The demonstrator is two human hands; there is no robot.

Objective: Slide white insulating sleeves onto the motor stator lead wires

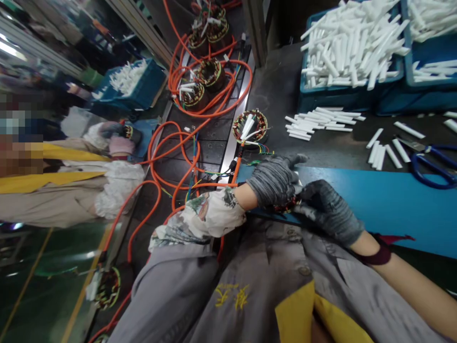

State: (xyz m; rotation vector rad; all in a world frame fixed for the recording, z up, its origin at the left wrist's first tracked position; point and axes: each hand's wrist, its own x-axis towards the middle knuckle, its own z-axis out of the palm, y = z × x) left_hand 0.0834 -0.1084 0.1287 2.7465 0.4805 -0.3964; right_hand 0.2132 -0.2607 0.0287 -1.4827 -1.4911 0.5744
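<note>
Step in hand: a stator [285, 206] is held at the near edge of the blue mat [385, 209], between both gloved hands; judged to be work on its windings, though the detail is hidden by the gloves.
Stator position: on the mat's near-left corner, mostly covered by the hands; only a dark rim with coloured windings is visible.
Left hand [274, 181]: closed over the top of the stator, fingers curled down around it, one finger stretched away from the body; wrist bent, forearm in a patterned sleeve cover.
Right hand [326, 209]: closed against the stator's right side, fingertips touching it; forearm laid along the mat's near edge, a dark band at the wrist.
Next move, judged: a firm hold by the left hand is called for, so that the right hand can be freed for fine finger work.
Second stator [250, 127]: beyond the mat's far-left corner, white sleeves standing in it.
Sleeves [317, 123]: laid in a loose row on the counter [274, 95] beyond the mat; more heaped in a bin [352, 45] farther back.
Scissors [430, 159]: just beyond the mat's far-right edge.
Orange cables [185, 147]: looped left of the mat, running to further stators.
Other person: a sleeve [114, 186] left of the cables.
</note>
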